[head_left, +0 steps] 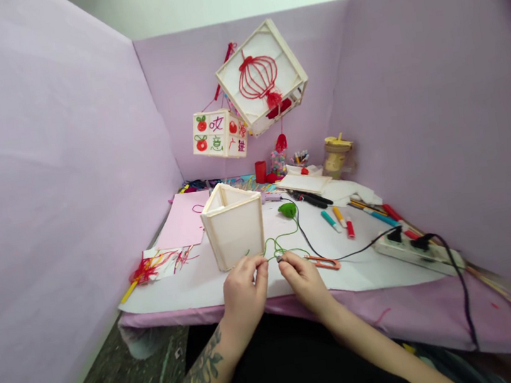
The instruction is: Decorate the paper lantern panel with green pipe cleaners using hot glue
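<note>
Over the front of the table, my left hand (pixel 244 285) is closed in a pinch on a thin strand of green yarn (pixel 272 257). Close beside it, my right hand (pixel 303 280) pinches the same yarn; a small dark tip at its fingertips is too small to make out. Loops of the strand run back across the white tabletop to a green ball of yarn (pixel 287 210). A three-sided white lantern frame (pixel 235 232) with pale wooden edges stands upright just behind my left hand. Behind my right hand lies an orange tool (pixel 326 262), partly hidden by that hand.
Two decorated box lanterns (pixel 263 76) (pixel 219 134) hang above the back. A power strip (pixel 416 251) with black cords lies right. Markers (pixel 339 216), black-handled pliers (pixel 311 198) and a cup (pixel 338 154) stand or lie beyond. Pink paper (pixel 183 220) and red yarn (pixel 145 270) lie left.
</note>
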Demonstrator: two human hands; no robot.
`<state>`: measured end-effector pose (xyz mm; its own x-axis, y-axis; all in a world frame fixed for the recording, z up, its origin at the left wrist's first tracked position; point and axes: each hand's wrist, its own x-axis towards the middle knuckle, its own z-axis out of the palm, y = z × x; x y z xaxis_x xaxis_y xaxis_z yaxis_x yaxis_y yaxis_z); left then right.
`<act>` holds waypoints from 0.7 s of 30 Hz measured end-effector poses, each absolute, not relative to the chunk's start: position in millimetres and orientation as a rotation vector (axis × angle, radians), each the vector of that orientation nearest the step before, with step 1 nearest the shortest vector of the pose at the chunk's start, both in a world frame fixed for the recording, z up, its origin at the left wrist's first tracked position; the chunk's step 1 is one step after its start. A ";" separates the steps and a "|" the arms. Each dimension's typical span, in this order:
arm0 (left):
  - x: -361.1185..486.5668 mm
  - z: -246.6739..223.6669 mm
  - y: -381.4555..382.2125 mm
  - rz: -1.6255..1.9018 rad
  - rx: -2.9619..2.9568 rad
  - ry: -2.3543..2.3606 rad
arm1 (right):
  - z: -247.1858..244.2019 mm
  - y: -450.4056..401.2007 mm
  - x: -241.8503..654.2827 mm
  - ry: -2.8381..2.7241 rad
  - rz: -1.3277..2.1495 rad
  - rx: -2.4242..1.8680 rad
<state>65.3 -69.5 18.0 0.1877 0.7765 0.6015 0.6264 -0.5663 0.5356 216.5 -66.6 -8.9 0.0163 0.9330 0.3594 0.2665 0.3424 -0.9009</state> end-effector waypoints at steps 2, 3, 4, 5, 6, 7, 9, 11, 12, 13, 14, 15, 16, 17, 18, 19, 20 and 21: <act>65.2 17.6 -69.6 1.319 2.294 1.367 | -9.1 -66.5 216.2 -1.501 0.756 -1.150; 65.1 17.3 -69.6 1.319 2.298 1.366 | -9.2 -66.6 216.1 -1.501 0.756 -1.154; 64.8 16.9 -69.5 1.320 2.300 1.363 | -9.3 -66.7 216.0 -1.501 0.755 -1.158; 64.6 16.4 -69.4 1.324 2.300 1.361 | -9.5 -67.0 216.0 -1.502 0.754 -1.159; 64.3 15.7 -69.3 1.330 2.302 1.358 | -9.8 -67.3 216.0 -1.506 0.752 -1.159; 63.9 15.1 -69.0 1.336 2.305 1.357 | -10.2 -67.7 216.0 -1.514 0.750 -1.156; 63.3 13.7 -68.2 1.345 2.317 1.361 | -11.0 -68.3 216.0 -1.531 0.749 -1.150; 62.8 12.5 -67.3 1.361 2.338 1.366 | -11.8 -68.3 215.9 -1.534 0.749 -1.152; 62.7 12.0 -66.9 1.373 2.353 1.368 | -12.1 -68.0 215.8 -1.533 0.751 -1.156; 62.7 11.6 -66.6 1.388 2.367 1.370 | -12.3 -67.5 215.7 -1.531 0.752 -1.158; 62.6 11.2 -66.5 1.405 2.380 1.372 | -12.4 -67.0 215.6 -1.528 0.754 -1.159; 62.5 11.0 -66.6 1.420 2.390 1.374 | -12.5 -66.5 215.6 -1.526 0.756 -1.158; 62.3 10.8 -66.6 1.436 2.398 1.375 | -12.6 -66.1 215.6 -1.524 0.758 -1.153; 61.9 10.7 -66.7 1.451 2.402 1.376 | -12.8 -65.9 215.8 -1.523 0.760 -1.142; 61.4 10.7 -66.6 1.459 2.402 1.376 | -13.1 -66.0 216.2 -1.525 0.760 -1.125; 60.7 10.9 -66.4 1.464 2.396 1.377 | -13.6 -66.3 216.7 -1.526 0.757 -1.101; 59.8 11.1 -65.9 1.465 2.377 1.382 | -14.2 -67.0 217.5 -1.527 0.753 -1.071; 59.0 11.3 -65.2 1.462 2.343 1.390 | -14.9 -67.8 218.5 -1.525 0.749 -1.039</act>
